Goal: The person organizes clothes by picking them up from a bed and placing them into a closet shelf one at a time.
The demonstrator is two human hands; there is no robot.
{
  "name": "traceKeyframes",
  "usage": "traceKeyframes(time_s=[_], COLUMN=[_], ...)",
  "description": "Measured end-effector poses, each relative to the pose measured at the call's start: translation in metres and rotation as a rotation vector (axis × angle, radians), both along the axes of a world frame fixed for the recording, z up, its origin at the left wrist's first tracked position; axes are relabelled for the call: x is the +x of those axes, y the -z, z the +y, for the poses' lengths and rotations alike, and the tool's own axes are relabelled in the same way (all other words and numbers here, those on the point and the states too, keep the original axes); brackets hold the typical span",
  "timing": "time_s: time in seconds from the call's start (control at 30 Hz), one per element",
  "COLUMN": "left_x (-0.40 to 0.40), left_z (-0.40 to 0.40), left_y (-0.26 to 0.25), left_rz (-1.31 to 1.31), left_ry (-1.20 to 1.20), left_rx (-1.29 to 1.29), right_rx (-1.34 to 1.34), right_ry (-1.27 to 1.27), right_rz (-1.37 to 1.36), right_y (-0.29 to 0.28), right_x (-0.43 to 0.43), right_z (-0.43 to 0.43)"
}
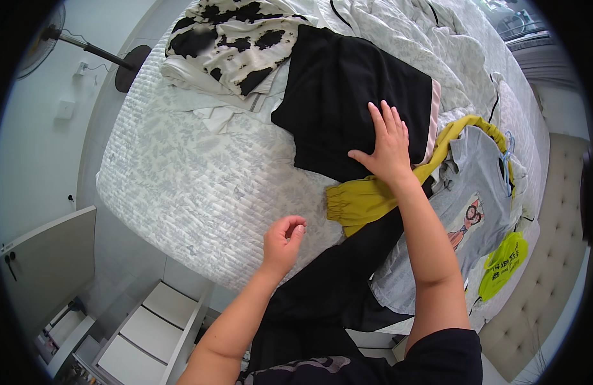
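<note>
A folded black garment (347, 91) lies spread on the bed, with a pale pink edge (433, 113) showing along its right side. Flat on its lower right part rests my right hand (390, 147), fingers apart and gripping nothing. My left hand (283, 243) is loosely curled above the quilted bedcover (195, 192), with nothing visible in it. Beneath my right wrist runs the elasticated cuff of a mustard-yellow garment (361, 199). A grey T-shirt (469, 192) with a printed animal figure lies to the right, partly over the yellow one. More black fabric (335, 274) stretches toward me.
A black-and-white cow-patterned cloth (238, 43) sits at the bed's far left. A blue hanger (509, 149) and a lime-green bag (504, 264) with writing lie near the tufted headboard (544, 231). A standing fan (108, 55) and a white drawer unit (152, 332) flank the bed's left.
</note>
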State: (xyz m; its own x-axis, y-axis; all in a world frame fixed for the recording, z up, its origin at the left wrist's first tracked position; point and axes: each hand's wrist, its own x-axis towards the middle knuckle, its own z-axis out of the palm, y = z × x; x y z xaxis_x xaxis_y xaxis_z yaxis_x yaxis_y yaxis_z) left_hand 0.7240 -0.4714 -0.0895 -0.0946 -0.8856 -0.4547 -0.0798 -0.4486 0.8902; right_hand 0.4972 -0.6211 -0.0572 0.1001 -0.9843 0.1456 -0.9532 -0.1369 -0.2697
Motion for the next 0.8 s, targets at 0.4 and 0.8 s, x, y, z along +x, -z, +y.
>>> traceKeyframes(time_s=[0.4, 0.8], left_x=[-0.021, -0.087], left_z=[-0.03, -0.175], left_y=[-0.018, -0.035], left_rz=[0.283, 1.087], left_ry=[0.106, -0.031], left_rx=[0.247, 0.483], right_rx=[0.011, -0.079], right_ry=[0.395, 0.225], right_rz=[-0.999, -0.716], right_y=[-0.003, -0.033], right_x=[-0.058, -0.069], right_z=[-0.037, 0.004])
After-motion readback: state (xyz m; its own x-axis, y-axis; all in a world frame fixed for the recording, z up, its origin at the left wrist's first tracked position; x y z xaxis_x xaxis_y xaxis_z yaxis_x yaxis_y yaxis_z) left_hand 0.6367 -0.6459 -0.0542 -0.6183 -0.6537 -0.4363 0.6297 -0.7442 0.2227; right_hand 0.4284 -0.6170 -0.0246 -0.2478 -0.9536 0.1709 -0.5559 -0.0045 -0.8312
